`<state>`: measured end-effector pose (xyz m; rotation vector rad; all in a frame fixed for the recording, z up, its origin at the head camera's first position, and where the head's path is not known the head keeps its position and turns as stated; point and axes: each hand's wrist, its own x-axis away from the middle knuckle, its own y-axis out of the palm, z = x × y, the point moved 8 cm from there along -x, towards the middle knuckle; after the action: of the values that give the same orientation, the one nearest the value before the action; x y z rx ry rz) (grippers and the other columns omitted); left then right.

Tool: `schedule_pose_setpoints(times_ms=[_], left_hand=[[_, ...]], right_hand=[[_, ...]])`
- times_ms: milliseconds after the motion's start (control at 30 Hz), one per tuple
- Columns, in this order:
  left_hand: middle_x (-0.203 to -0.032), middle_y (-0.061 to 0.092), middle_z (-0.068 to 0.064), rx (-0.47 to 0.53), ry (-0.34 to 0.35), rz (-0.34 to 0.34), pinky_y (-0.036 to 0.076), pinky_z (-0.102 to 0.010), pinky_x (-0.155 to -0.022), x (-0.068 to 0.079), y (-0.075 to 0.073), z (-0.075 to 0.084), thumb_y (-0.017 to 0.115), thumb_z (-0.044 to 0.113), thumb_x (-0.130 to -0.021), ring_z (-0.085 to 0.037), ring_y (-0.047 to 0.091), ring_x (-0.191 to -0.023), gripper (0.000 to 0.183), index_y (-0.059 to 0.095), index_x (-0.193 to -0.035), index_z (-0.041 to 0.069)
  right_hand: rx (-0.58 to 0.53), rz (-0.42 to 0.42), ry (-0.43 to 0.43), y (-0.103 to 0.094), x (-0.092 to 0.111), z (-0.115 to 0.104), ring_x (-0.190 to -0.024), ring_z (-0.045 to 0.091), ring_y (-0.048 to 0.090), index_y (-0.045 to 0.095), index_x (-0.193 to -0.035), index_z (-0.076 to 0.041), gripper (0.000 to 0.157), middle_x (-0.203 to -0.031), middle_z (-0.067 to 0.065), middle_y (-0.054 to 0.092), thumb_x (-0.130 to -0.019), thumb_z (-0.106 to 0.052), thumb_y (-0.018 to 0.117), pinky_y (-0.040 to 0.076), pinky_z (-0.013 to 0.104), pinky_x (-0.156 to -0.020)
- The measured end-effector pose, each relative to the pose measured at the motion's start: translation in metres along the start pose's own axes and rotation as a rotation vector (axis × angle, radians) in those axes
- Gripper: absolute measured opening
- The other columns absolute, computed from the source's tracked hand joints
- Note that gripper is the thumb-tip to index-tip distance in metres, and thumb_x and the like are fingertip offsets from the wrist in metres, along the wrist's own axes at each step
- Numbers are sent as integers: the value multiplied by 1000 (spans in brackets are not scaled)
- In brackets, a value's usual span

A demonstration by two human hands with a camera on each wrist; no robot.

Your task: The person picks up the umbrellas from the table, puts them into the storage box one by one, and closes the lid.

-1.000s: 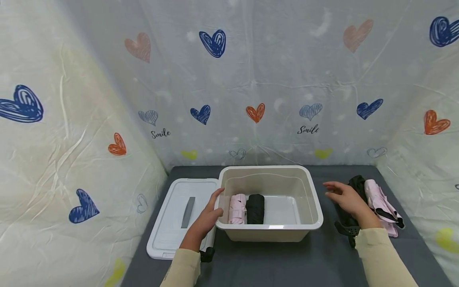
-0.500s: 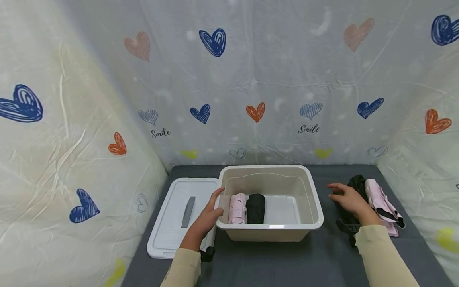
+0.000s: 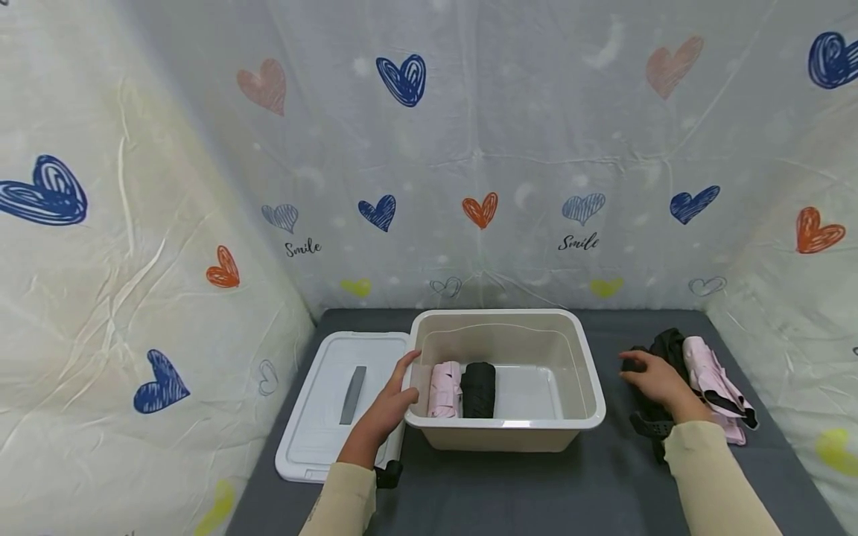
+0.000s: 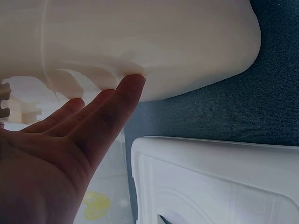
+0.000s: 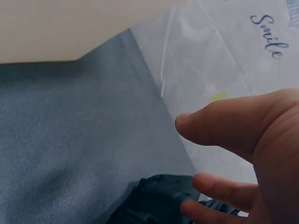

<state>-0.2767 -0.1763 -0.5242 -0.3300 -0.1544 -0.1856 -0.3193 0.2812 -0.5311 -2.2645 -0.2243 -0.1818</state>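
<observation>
In the head view my left hand (image 3: 383, 411) rests at the left end of a beige plastic bin (image 3: 506, 438). The left wrist view shows its straight fingers (image 4: 110, 109) against the bin's outer wall. A rolled pink fabric bundle (image 3: 445, 391) and a rolled black one (image 3: 478, 391) stand side by side inside the bin's left half. To the right of the bin, my right hand (image 3: 660, 383) is over dark folded fabric (image 5: 156, 200), thumb apart from the fingers. Beside this hand lie a black fabric bundle (image 3: 669, 348) and a pink one with black edging (image 3: 704, 365), like folded umbrellas.
A white lid (image 3: 322, 417) with a grey handle lies left of the bin, its right edge close to it. Dark grey cloth (image 3: 496, 491) covers the table. A heart-printed curtain (image 3: 516, 171) surrounds the back and both sides.
My right hand has moved slightly right, over the dark fabric, its fingers drawing in a little. The left hand and the bin have kept their places.
</observation>
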Motion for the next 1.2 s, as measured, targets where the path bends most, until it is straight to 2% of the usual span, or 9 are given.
schedule_pose_setpoints(times_ms=[400,533,800,967,1067,1200], left_hand=[[-158,20,-14,-2,1,5,38,-52,-95,0,-2,-3,43,7,-82,-39,33,-132,78,20,-151,36],[-158,20,-15,-5,-6,3,38,-52,-94,-2,-2,-5,42,7,-82,-40,34,-131,78,20,-151,36],[-157,22,-14,0,1,14,39,-51,-95,-3,-4,-5,43,6,-82,-39,35,-130,78,21,-151,36],[-157,22,-16,5,-7,11,40,-52,-94,-1,-3,-4,43,4,-82,-38,36,-129,79,19,-152,33],[-156,23,-18,1,-10,-1,39,-53,-95,7,-3,10,43,3,-82,-38,37,-128,78,19,-153,27],[-156,24,-19,1,-6,6,38,-52,-95,10,-4,16,43,3,-81,-36,38,-126,78,21,-152,26]], right_hand=[[82,26,11,0,-4,13,-115,50,48,49,-135,1,52,-138,38,41,-91,-24,57,40,59,-90],[86,24,16,0,-2,14,-112,49,49,50,-134,3,51,-137,40,42,-90,-23,57,40,59,-90],[98,72,9,2,-6,17,-102,44,51,52,-131,5,51,-132,42,44,-87,-19,59,42,54,-84],[139,67,17,5,-8,18,-108,52,50,53,-129,5,51,-128,42,48,-84,-18,61,41,57,-87],[166,50,18,8,-10,19,-114,56,45,54,-128,5,50,-129,42,48,-84,-18,61,40,59,-89],[192,29,45,11,-14,21,-120,58,38,55,-128,5,49,-130,40,48,-85,-17,61,38,61,-92]])
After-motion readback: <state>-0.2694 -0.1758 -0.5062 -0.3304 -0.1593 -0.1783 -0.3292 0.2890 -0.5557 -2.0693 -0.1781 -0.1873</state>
